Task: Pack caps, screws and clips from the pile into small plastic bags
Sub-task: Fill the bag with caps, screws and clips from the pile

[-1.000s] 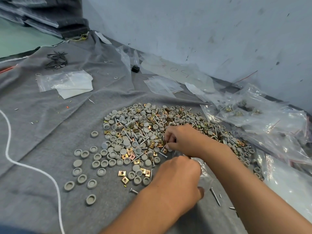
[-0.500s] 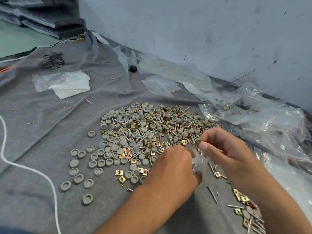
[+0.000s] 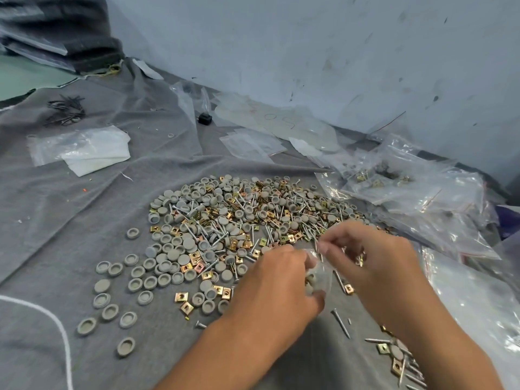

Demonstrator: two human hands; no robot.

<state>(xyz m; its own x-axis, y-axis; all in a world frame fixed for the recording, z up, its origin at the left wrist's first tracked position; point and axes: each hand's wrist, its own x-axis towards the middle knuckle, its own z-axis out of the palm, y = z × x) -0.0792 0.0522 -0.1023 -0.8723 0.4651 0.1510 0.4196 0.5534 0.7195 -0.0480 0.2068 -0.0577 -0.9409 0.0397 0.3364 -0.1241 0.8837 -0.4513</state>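
A pile (image 3: pixel 239 215) of grey round caps, silver screws and gold square clips lies on the grey cloth (image 3: pixel 84 220). At the pile's near edge my left hand (image 3: pixel 278 285) grips a small clear plastic bag (image 3: pixel 319 274) with a few grey caps inside. My right hand (image 3: pixel 368 254) is right beside it and pinches screws at the bag's mouth. Loose caps (image 3: pixel 112 305) lie scattered to the left, and a loose screw (image 3: pixel 340 323) lies below the bag.
Filled and empty plastic bags (image 3: pixel 422 198) are heaped at the right along the wall. Flat empty bags (image 3: pixel 81 149) lie at the far left, more flat bags (image 3: pixel 253 144) behind the pile. A white cord (image 3: pixel 56 327) curves at the lower left. More parts (image 3: pixel 399 358) lie near my right forearm.
My right hand left the pile and came right and back to the bag's mouth with screws pinched. My left hand kept hold of the bag and raised it a little.
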